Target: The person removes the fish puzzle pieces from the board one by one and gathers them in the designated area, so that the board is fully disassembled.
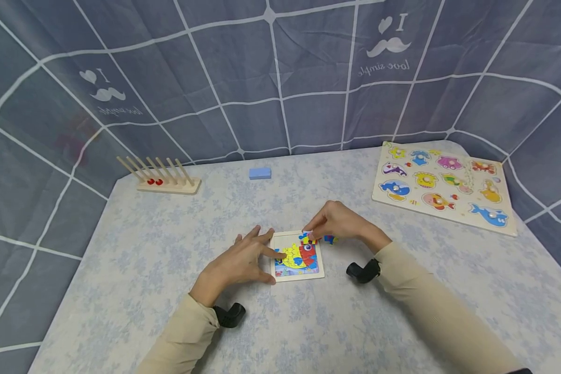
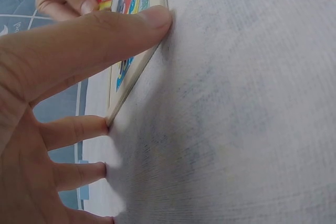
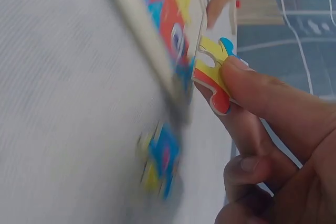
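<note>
A small square jigsaw puzzle in a pale wooden frame (image 1: pixel 301 278) lies on the table, showing a yellow and red fish picture. My left hand (image 1: pixel 237 265) has its fingers spread along the frame's left side. Its thumb (image 2: pixel 155 18) touches the edge near one corner, while the index finger reaches over the picture. Above the frame's far right part, my right hand (image 1: pixel 338 221) pinches a yellow, red and blue puzzle piece (image 3: pixel 210 66) between thumb and fingers. A loose blue and yellow piece (image 3: pixel 164 153) lies on the table just right of the frame, partly under that hand in the head view.
At the back left stands a wooden peg rack (image 1: pixel 168 188) with two red beads. A blue block (image 1: pixel 259 173) sits at the back middle. A large sea-animal peg board (image 1: pixel 441 187) lies at the back right, beside the grey tiled-pattern curtain (image 1: pixel 243 78).
</note>
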A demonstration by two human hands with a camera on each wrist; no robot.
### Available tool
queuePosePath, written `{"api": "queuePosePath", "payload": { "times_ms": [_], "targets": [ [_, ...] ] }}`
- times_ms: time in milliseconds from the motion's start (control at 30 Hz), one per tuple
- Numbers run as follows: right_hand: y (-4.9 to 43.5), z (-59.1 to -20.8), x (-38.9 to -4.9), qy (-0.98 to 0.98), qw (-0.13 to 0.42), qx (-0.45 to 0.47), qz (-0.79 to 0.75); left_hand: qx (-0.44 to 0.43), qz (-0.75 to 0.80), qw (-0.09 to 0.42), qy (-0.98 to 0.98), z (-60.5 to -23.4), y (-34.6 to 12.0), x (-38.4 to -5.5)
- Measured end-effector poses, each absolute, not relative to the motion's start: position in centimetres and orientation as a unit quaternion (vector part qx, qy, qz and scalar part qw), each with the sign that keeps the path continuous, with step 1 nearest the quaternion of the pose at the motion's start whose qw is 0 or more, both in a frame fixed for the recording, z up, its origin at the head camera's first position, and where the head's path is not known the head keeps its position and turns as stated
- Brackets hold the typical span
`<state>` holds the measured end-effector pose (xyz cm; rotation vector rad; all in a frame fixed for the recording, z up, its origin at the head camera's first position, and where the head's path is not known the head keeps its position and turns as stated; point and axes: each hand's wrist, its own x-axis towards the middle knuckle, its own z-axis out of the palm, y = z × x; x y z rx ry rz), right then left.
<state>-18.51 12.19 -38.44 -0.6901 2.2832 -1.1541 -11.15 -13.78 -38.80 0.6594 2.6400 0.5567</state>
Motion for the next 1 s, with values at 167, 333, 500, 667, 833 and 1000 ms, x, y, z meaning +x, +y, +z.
{"api": "queuePosePath", "payload": {
  "times_ms": [167,333,500,667,833,1000],
  "targets": [
    [15.4,-38.7,-18.4,0.842,0.24,-0.225,-0.427,0.234,0.2,0.176,0.935,-38.9,-13.7,-11.1],
    [17.7,-38.5,-18.3,0.858,0.233,-0.201,-0.411,0.23,0.201,0.177,0.936,-38.9,-13.7,-11.0],
    [18.8,-38.3,-18.2,0.879,0.221,-0.192,-0.376,0.23,0.203,0.176,0.935,-38.9,-13.8,-10.9],
    [18.5,-38.1,-18.1,0.899,0.208,-0.178,-0.341,0.233,0.205,0.175,0.934,-38.9,-13.9,-10.9],
    [18.2,-37.7,-18.1,0.926,0.199,-0.143,-0.288,0.233,0.208,0.174,0.934,-38.9,-13.9,-10.9],
    [18.1,-37.7,-18.2,0.936,0.202,-0.121,-0.263,0.236,0.208,0.174,0.933,-38.9,-13.9,-11.0]
  ]
}}
